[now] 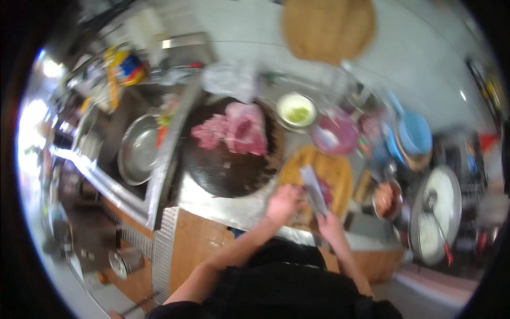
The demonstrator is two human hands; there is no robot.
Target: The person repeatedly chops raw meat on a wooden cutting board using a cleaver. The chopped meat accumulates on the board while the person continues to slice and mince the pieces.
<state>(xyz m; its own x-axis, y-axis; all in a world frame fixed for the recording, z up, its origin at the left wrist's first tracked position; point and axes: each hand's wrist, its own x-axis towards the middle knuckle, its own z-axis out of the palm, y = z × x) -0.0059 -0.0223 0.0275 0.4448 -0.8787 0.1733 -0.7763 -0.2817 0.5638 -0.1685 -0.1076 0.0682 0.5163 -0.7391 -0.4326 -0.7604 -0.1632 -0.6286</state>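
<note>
My right hand (pixel 331 226) grips a cleaver (pixel 313 190) by its handle. The wide blade is over a yellow-brown wooden cutting board (pixel 290 173). Dark red sliced meat (pixel 326 191) lies on this board, partly hidden behind the blade. My left hand (pixel 285 202) rests at the board's left side, its fingers bent close to the blade; blur hides whether they hold anything. Left of the board is a large dark round chopping block (pixel 217 175). It bears a big piece of raw pink meat (pixel 247 129) and a heap of cut meat (pixel 210 131).
A bowl with chopped green pieces (pixel 297 111) and a pink basin (pixel 334 133) stand behind the board. At left, a metal sink (pixel 161 175) contains a steel bowl (pixel 139 147). Blue dippers (pixel 414 131) and a large pot of white contents (pixel 440 207) are at right.
</note>
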